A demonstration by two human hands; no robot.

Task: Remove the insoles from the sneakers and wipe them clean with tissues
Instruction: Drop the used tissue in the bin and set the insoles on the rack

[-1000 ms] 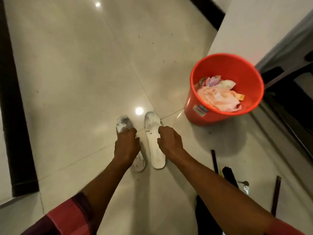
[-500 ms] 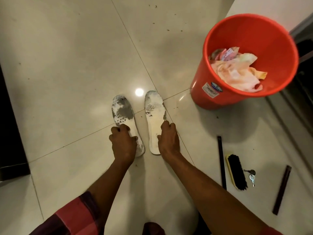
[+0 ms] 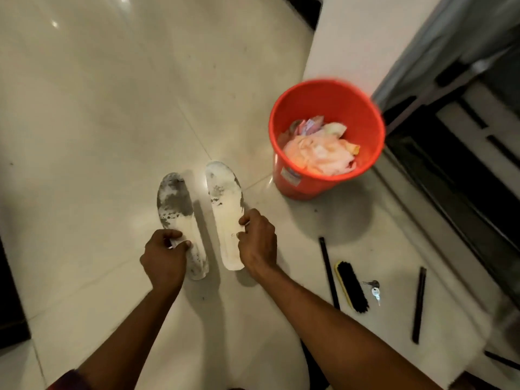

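Two white insoles are side by side over the glossy tiled floor, toes pointing away from me. The left insole (image 3: pixel 176 212) has large dark grey stains on its front half. The right insole (image 3: pixel 225 209) is mostly clean, with small dark specks near the toe. My left hand (image 3: pixel 164 257) grips the left insole at its near left edge, fingers curled round it. My right hand (image 3: pixel 257 239) pinches the right insole at its right edge. The insoles cast shadows on the tiles beside them. No sneakers or loose tissues are in view.
An orange plastic bucket (image 3: pixel 295 184) with crumpled tissues and wrappers stands on the floor to the right. A black shoe brush (image 3: pixel 351 287), keys (image 3: pixel 374 289) and two dark sticks (image 3: pixel 328 273) (image 3: pixel 418 304) lie at the lower right. A white wall and dark door frame (image 3: pixel 461 175) border the right.
Both hands slid from the middle of the insoles to their outer edges and took hold of them. The view shifted, so the bucket now sits farther up and right.
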